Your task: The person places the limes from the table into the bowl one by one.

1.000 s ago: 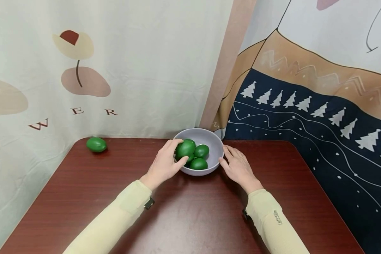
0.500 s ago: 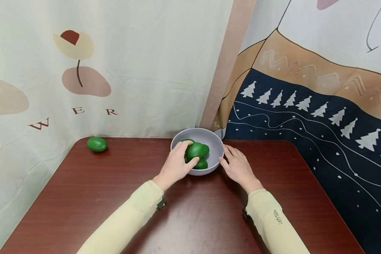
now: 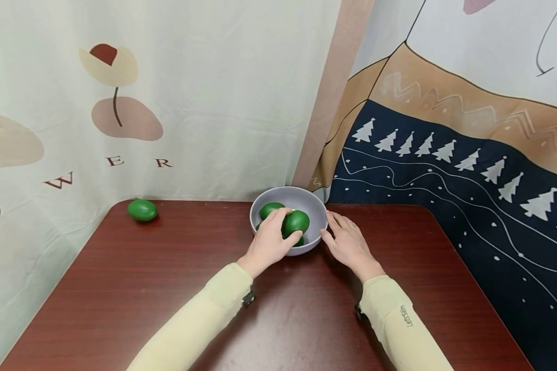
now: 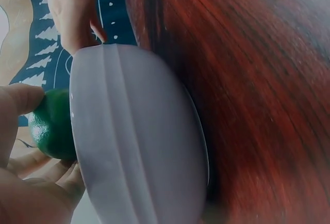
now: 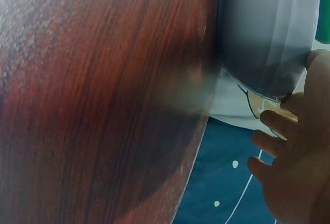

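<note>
My left hand [image 3: 271, 238] holds a smooth green oval fruit [image 3: 296, 222] between thumb and fingers over the lavender bowl [image 3: 316, 208]. In the left wrist view the held fruit [image 4: 54, 126] stands out past the bowl's rim, thumb on one side and fingers on the other. Another green fruit [image 3: 270, 209] lies inside the bowl at the back left; more green shows beneath the left hand, partly hidden. My right hand [image 3: 350, 245] rests against the bowl's right side, thumb and fingertips touching near the rim. In the right wrist view its other fingers [image 5: 270, 144] extend loosely beside the bowl.
A single green fruit [image 3: 142, 210] lies at the back left corner of the dark red wooden table [image 3: 190, 247]. A pale printed curtain [image 3: 213, 103] hangs right behind the table's far edge. Navy cloth with white trees [image 3: 445, 206] hangs along the right.
My left hand has moved right across the bowl, carrying the green fruit toward the bowl's middle. A fruit at the back left now shows behind it. The right hand stays in place.
</note>
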`<state>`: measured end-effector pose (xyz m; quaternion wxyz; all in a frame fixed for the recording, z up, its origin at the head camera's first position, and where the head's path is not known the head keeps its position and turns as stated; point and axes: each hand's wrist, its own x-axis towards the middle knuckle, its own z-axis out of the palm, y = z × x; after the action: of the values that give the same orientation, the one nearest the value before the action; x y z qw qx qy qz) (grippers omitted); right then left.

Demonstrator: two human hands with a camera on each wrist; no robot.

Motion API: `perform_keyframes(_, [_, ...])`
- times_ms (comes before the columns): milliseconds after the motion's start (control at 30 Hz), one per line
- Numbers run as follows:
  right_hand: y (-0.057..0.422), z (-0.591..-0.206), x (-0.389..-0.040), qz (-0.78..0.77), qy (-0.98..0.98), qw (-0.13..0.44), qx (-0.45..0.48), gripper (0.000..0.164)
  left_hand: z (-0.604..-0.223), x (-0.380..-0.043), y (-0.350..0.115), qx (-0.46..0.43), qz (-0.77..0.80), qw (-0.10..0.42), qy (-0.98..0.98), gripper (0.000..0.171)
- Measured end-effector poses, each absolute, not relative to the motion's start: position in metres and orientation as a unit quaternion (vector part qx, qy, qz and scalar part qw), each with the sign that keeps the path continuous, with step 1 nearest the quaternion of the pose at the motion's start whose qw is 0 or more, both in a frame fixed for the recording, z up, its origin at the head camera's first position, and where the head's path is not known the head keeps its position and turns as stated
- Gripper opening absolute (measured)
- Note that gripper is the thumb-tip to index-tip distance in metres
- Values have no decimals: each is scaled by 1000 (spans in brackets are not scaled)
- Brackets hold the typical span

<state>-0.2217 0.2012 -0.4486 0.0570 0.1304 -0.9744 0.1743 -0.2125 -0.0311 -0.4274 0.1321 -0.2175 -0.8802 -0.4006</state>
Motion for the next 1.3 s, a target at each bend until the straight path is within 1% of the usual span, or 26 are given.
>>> perform_keyframes(267, [201, -449, -222, 175, -973, 60, 135, 63, -430, -214, -21, -205, -402, 106, -886, 54])
perform_keyframes(600, [202, -449, -221, 177, -974, 51, 131, 63, -432, -219, -8, -201, -397, 108, -889, 50])
perform_keyframes(1300, [202, -451, -223, 179, -975, 45, 127, 64, -431, -226, 11, -189, -361, 82, -910, 46])
